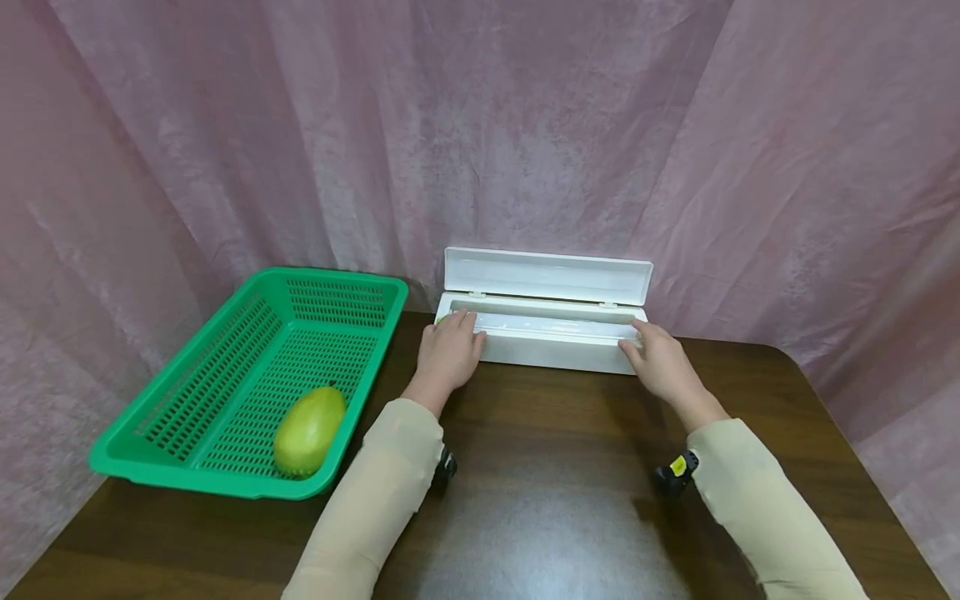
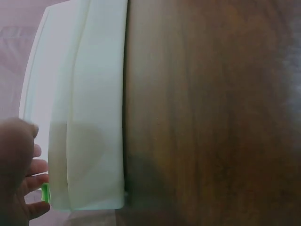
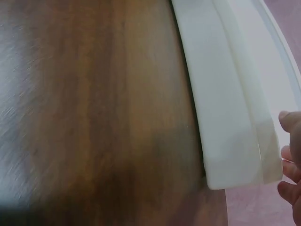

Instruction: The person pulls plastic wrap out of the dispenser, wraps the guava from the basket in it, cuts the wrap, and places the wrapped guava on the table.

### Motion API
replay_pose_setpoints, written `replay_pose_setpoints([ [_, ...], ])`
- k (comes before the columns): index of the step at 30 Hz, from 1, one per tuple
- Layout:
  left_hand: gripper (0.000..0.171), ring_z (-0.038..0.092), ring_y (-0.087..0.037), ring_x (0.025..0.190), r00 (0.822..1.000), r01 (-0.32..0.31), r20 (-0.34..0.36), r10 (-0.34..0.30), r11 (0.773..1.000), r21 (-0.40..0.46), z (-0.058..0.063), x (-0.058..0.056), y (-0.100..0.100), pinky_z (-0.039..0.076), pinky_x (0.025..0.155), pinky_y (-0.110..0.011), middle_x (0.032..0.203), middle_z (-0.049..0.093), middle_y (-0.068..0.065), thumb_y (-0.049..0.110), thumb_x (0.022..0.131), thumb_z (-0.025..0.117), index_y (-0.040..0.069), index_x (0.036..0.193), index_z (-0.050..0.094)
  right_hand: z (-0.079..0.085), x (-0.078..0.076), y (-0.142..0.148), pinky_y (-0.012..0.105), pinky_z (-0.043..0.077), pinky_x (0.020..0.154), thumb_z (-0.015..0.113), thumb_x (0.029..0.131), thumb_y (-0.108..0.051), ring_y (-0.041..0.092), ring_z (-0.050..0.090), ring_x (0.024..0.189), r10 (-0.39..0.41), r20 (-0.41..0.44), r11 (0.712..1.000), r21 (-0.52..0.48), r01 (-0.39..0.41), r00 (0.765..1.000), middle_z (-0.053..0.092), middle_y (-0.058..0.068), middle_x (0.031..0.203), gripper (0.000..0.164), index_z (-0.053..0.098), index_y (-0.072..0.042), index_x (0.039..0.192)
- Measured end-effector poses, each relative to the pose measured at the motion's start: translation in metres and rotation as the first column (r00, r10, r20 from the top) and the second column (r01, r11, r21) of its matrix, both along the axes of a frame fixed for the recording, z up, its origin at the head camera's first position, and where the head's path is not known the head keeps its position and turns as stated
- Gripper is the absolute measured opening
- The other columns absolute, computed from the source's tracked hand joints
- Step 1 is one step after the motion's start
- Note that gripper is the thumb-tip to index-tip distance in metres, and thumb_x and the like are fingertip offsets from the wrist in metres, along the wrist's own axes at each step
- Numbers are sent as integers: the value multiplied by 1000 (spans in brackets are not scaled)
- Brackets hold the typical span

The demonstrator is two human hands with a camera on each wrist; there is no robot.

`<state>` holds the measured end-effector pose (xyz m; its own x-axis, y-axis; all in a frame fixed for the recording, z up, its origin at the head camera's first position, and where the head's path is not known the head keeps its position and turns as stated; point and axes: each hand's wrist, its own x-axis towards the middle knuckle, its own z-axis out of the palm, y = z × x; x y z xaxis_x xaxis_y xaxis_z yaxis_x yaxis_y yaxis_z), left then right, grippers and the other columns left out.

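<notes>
A long white box (image 1: 551, 353), which looks like a cling film dispenser, stands at the table's back with its lid (image 1: 547, 275) raised. Inside lies a roll of clear film (image 1: 547, 326). My left hand (image 1: 448, 350) is over the box's left end, fingers reaching over the front edge. A small green piece (image 2: 45, 192) shows beside those fingers; what it belongs to is hidden. My right hand (image 1: 663, 362) is at the right end, thumb and forefinger apart near the rim. Neither hand visibly grips anything, though contact with the roll is hard to tell.
A green plastic basket (image 1: 225, 481) stands on the left of the brown wooden table (image 1: 555, 483). It holds a yellow-green fruit (image 1: 309, 432), possibly a mango or papaya. A pink curtain (image 1: 540, 125) hangs close behind the box.
</notes>
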<state>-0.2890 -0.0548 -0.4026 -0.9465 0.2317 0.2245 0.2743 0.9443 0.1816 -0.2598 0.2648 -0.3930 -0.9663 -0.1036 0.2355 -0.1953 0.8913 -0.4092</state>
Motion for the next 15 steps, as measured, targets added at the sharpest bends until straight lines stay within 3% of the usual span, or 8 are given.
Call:
replay_pose_setpoints([
  [5, 21, 58, -27, 105, 996, -29, -84, 30, 1000, 6, 3, -13, 1, 47, 83, -43, 118, 62, -6, 12, 97, 50, 9, 112, 63, 2, -6, -3, 52, 46, 86, 51, 96, -15, 41, 60, 98, -53, -72, 998, -18, 52, 996, 63, 27, 107, 42, 49, 10, 129],
  [8, 23, 57, -27, 103, 994, -62, -89, 65, 997, 35, 6, -22, -2, 46, 81, -43, 116, 64, -6, 4, 94, 51, 11, 108, 68, 3, -7, -3, 51, 46, 82, 54, 94, -14, 38, 60, 93, -76, -77, 997, -23, 74, 994, 63, 25, 104, 40, 52, 9, 128],
  [12, 26, 52, -28, 110, 992, -126, 9, 125, 985, 116, 8, -31, -8, 41, 86, -45, 122, 62, -5, 12, 96, 51, 18, 115, 68, 4, -9, -2, 50, 46, 81, 56, 94, -15, 38, 59, 93, -83, -58, 996, -31, 82, 995, 63, 25, 103, 39, 55, 7, 126],
  [15, 27, 47, -28, 117, 987, -146, 93, 130, 971, 189, 12, -34, -12, 39, 93, -46, 129, 56, -4, 20, 97, 52, 19, 121, 65, 4, -11, -1, 50, 46, 80, 56, 94, -17, 37, 60, 91, -104, -66, 994, -35, 102, 992, 65, 24, 101, 36, 59, 5, 123],
])
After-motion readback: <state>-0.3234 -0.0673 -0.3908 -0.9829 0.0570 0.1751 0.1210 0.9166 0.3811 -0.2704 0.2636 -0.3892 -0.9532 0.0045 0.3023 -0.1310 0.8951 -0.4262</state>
